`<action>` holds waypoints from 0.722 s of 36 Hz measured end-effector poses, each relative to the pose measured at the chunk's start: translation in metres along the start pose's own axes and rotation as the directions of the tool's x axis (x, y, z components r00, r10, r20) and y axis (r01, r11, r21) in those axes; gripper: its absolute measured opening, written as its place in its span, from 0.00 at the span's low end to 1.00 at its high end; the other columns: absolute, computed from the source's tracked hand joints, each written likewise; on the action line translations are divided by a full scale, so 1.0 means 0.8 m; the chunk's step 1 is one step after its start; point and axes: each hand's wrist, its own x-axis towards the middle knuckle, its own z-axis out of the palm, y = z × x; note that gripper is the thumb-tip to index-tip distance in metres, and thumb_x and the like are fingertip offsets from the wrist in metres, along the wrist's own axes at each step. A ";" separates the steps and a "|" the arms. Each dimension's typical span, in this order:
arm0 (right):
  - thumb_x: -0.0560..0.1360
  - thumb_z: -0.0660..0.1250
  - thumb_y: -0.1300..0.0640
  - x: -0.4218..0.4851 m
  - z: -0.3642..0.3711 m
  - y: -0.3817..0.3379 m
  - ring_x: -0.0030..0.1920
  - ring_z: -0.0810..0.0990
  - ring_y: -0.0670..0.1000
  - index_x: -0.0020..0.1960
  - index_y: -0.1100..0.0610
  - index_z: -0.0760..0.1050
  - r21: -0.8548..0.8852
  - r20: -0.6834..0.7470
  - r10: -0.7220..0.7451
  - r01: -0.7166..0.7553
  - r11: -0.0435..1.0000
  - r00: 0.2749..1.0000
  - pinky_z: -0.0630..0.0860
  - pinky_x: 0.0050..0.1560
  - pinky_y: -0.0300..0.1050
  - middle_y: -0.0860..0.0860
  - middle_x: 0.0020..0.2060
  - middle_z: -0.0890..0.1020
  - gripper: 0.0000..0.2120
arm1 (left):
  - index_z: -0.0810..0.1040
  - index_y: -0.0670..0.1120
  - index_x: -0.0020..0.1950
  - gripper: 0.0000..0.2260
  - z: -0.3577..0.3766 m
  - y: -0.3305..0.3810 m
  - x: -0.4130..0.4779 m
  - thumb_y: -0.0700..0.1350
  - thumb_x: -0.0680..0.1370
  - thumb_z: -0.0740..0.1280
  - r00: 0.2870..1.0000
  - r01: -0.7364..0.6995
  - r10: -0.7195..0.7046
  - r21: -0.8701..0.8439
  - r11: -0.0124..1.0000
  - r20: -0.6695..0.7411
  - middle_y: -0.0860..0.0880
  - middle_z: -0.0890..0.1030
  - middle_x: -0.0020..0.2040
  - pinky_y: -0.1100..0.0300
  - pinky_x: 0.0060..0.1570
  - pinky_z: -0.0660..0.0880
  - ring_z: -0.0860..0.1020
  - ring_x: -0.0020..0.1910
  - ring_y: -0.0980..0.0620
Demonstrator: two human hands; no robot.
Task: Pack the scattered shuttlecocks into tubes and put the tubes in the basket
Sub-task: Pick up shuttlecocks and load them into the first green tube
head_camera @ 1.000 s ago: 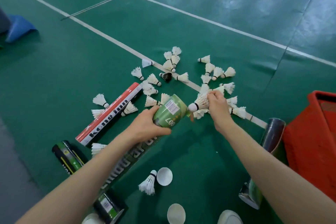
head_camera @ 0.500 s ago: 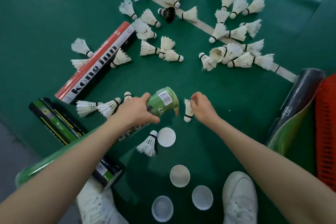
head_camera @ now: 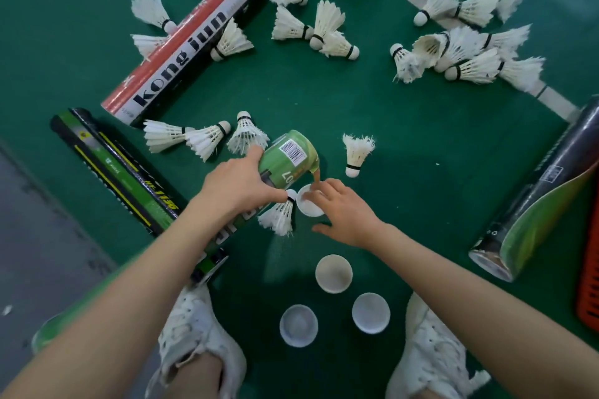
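The green tube [head_camera: 287,157] was gripped near its mouth by the left hand [head_camera: 236,185] above the floor [head_camera: 421,172]. A white cap [head_camera: 311,207] was touched by the spread right hand [head_camera: 346,214]. Under fingertip pressure, the cap could be skidded away.

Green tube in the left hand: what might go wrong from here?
The torn strip hanging from the green tube may stop the white cap seating properly. The right hand, fingers on that cap, could crush the shuttlecock lying right beside it. The left hand holds the tube tilted, so it might slip.
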 end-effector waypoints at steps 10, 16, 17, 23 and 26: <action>0.71 0.66 0.53 -0.009 0.000 0.006 0.48 0.67 0.52 0.41 0.59 0.73 0.202 -0.437 0.093 -0.003 0.979 0.895 0.70 0.45 0.43 0.52 0.41 0.74 0.09 | 0.64 0.53 0.60 0.30 -0.003 0.000 0.000 0.63 0.65 0.69 1.000 -0.007 0.007 -0.022 1.000 -0.011 0.52 0.75 0.39 0.57 0.37 0.72 0.76 0.41 0.48; 0.74 0.63 0.51 -0.017 -0.056 0.000 0.51 0.65 0.50 0.43 0.56 0.74 0.625 -0.511 0.451 -0.045 0.780 0.731 0.61 0.54 0.26 0.47 0.44 0.69 0.08 | 0.65 0.54 0.59 0.27 -0.012 0.002 0.000 0.60 0.65 0.70 0.999 -0.005 0.000 -0.115 0.993 -0.041 0.51 0.77 0.40 0.56 0.39 0.76 0.77 0.39 0.50; 0.75 0.64 0.52 -0.016 -0.063 0.001 0.52 0.65 0.51 0.43 0.53 0.73 0.679 -0.493 0.502 -0.047 0.733 0.711 0.60 0.55 0.26 0.47 0.45 0.68 0.05 | 0.66 0.54 0.57 0.25 -0.015 0.004 -0.001 0.60 0.65 0.70 0.999 -0.007 0.001 -0.125 0.992 -0.049 0.51 0.77 0.39 0.56 0.39 0.76 0.77 0.39 0.50; 0.79 0.62 0.55 0.003 -0.113 0.003 0.56 0.71 0.48 0.41 0.47 0.70 0.938 -0.307 0.694 0.082 0.338 0.652 0.69 0.62 0.47 0.46 0.54 0.69 0.09 | 0.67 0.54 0.55 0.24 -0.020 0.026 -0.010 0.59 0.65 0.71 0.994 -0.092 0.084 -0.112 0.989 -0.073 0.52 0.77 0.40 0.57 0.38 0.74 0.76 0.40 0.51; 0.77 0.61 0.53 0.009 -0.125 -0.002 0.57 0.74 0.50 0.38 0.47 0.70 0.968 -0.246 0.616 0.163 0.188 0.748 0.73 0.54 0.46 0.49 0.60 0.74 0.08 | 0.67 0.54 0.55 0.24 -0.020 0.039 -0.014 0.59 0.64 0.71 0.988 -0.143 0.135 -0.121 0.982 -0.075 0.52 0.77 0.41 0.55 0.42 0.76 0.77 0.42 0.48</action>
